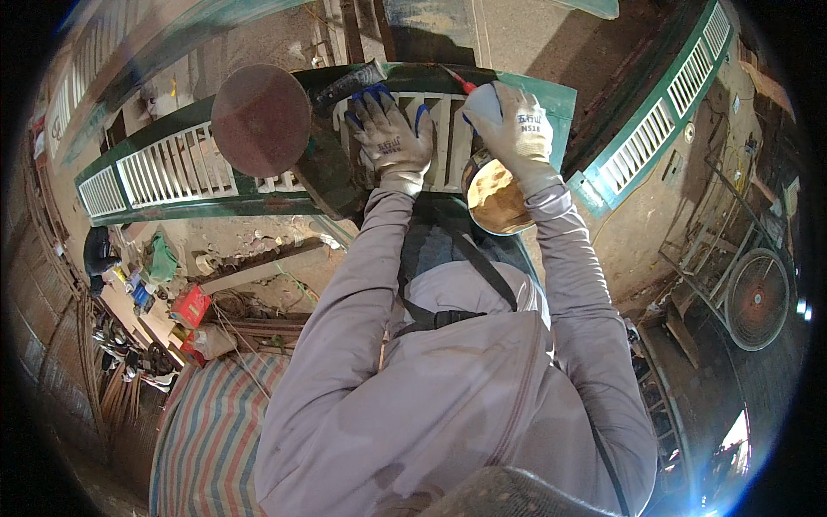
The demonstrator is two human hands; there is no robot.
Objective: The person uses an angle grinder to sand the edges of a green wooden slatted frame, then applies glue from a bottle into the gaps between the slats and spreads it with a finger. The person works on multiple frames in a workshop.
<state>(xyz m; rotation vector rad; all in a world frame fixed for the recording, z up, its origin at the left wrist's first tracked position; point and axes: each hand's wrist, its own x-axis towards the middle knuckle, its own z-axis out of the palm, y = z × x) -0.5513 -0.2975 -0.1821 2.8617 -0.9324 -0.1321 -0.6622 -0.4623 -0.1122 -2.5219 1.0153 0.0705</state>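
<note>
Both my hands wear pale gloves with blue fingertips and rest over a long green panel with white slats. My left hand lies flat with its fingers spread on the slats, holding nothing. Closed around a pale bluish-white rounded piece is my right hand; the piece's kind is unclear. Just beyond that hand lies a thin tool with a red handle. A round can of tan paste sits under my right wrist. Near my left fingertips lies a dark, worn cylindrical object.
A brown round disc stands over the panel at left, beside a dark support. Another green slatted panel lies at right. A round fan stands far right. A striped sheet and a red box are at lower left.
</note>
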